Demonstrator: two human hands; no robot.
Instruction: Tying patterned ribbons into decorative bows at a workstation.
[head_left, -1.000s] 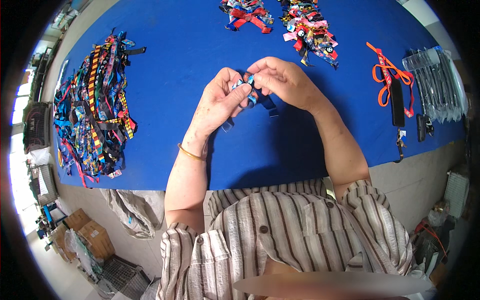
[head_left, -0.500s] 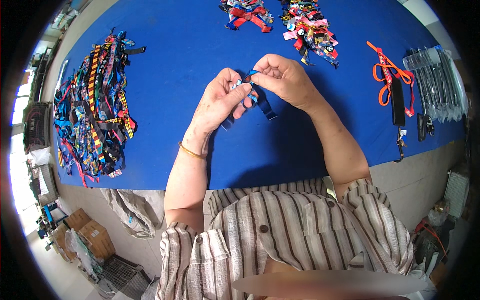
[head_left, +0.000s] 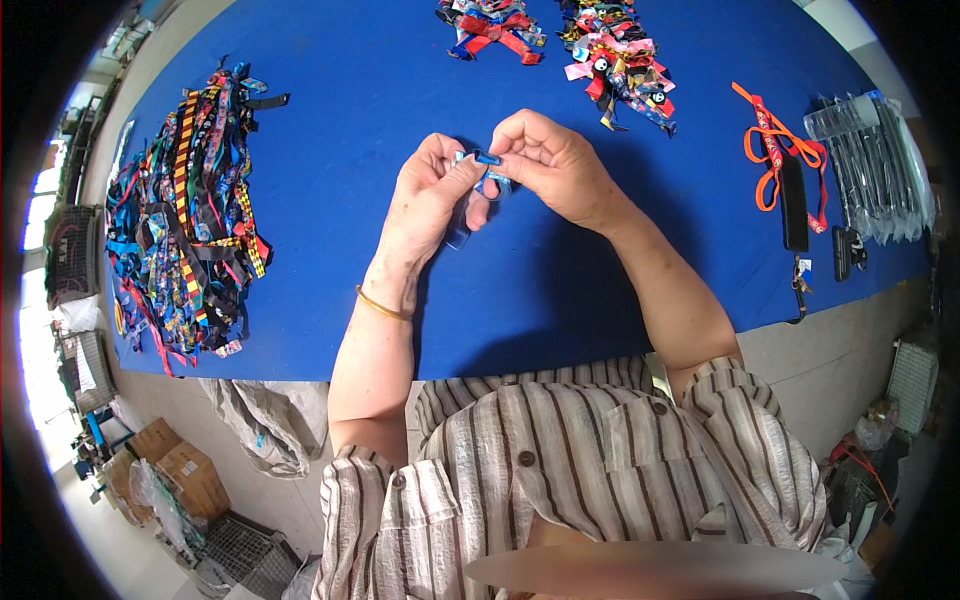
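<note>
Over the blue cloth, a blue patterned ribbon strap (head_left: 487,158) is bent between my two hands. My left hand (head_left: 436,188) is closed on it, thumb pressed against the fingers, and one end of the strap hangs beneath that palm. With thumb and forefinger, my right hand (head_left: 556,168) pinches a dark blue part of the same strap, close to the left thumb. The fingers partly cover the strap, so I cannot tell whether it is looped or knotted.
A big heap of colourful straps (head_left: 195,220) lies at left. Two bundles of knotted ribbons, one red and blue (head_left: 492,32), one multicoloured (head_left: 622,75), lie at the far side. On the right are an orange lanyard (head_left: 768,150), a black strap (head_left: 794,205) and plastic-wrapped packets (head_left: 875,165).
My right hand has moved slightly left, nearer the left thumb. The dark blue strap end that hung below the right hand no longer shows there; a dark blue part now sits between the fingertips.
</note>
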